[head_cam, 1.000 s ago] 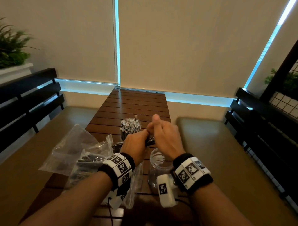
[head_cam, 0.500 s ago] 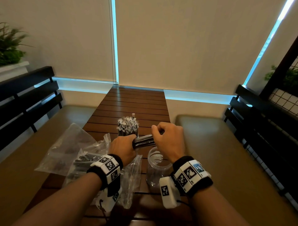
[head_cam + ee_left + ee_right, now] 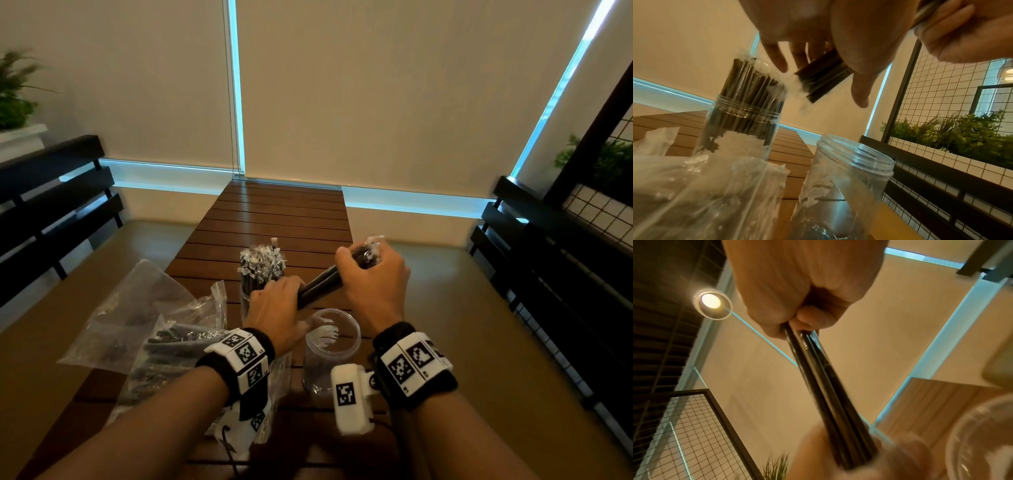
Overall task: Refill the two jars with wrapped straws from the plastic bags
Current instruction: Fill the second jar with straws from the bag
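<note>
— Two hands are gripping one bundle of wrapped straws [image 3: 320, 289], aren't they?
— Yes, we are curling our left hand [image 3: 274, 308] round its lower end and our right hand [image 3: 371, 284] round its upper end, tilting it above the empty jar [image 3: 332, 346].
— And the other jar [image 3: 262, 274]?
— We are seeing it standing full on the surface [image 3: 274, 219], beside the plastic bags [image 3: 147, 329].

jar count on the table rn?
2. The full jar, packed with wrapped straws, stands farther back on the table. The empty jar sits nearer, below the straw bundle held by both hands. None seem hidden.
</note>
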`<act>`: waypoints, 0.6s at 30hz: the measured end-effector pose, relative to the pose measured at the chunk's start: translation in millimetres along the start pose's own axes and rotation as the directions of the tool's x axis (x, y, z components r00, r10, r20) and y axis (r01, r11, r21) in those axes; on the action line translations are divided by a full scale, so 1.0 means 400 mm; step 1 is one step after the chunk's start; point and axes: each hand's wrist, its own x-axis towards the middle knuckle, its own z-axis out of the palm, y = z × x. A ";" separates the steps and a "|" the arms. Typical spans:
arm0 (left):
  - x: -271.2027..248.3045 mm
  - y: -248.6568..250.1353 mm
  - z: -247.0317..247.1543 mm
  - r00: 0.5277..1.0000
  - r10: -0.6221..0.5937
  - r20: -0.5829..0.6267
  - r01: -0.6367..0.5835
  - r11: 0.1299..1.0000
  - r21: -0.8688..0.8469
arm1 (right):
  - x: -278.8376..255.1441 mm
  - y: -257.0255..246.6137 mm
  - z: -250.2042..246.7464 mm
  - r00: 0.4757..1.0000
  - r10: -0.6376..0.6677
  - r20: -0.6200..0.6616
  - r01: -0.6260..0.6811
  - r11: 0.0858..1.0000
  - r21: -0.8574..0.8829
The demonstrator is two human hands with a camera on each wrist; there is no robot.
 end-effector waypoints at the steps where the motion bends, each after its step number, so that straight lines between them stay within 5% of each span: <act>1: -0.002 -0.005 0.009 1.000 -0.028 0.008 0.028 0.999 0.038 | 0.011 -0.008 -0.005 1.000 -0.015 -0.027 0.015 1.000 -0.005; 5: -0.025 -0.026 0.043 0.978 -0.042 0.205 0.034 0.999 0.041 | 0.048 -0.016 -0.032 0.992 -0.089 -0.092 0.069 0.977 -0.202; 9: -0.051 -0.020 0.050 0.918 0.033 0.394 -0.056 0.997 0.047 | 0.042 0.008 -0.041 0.999 -0.037 -0.014 0.031 0.945 -0.324; 14: -0.052 -0.016 0.056 0.901 0.024 0.433 -0.062 0.995 0.075 | -0.015 0.121 0.003 0.987 0.071 0.144 0.000 0.897 -0.443; 18: -0.049 -0.019 0.059 0.909 0.033 0.416 -0.062 0.996 0.059 | -0.087 0.231 0.028 0.945 0.274 0.178 -0.162 0.866 -0.472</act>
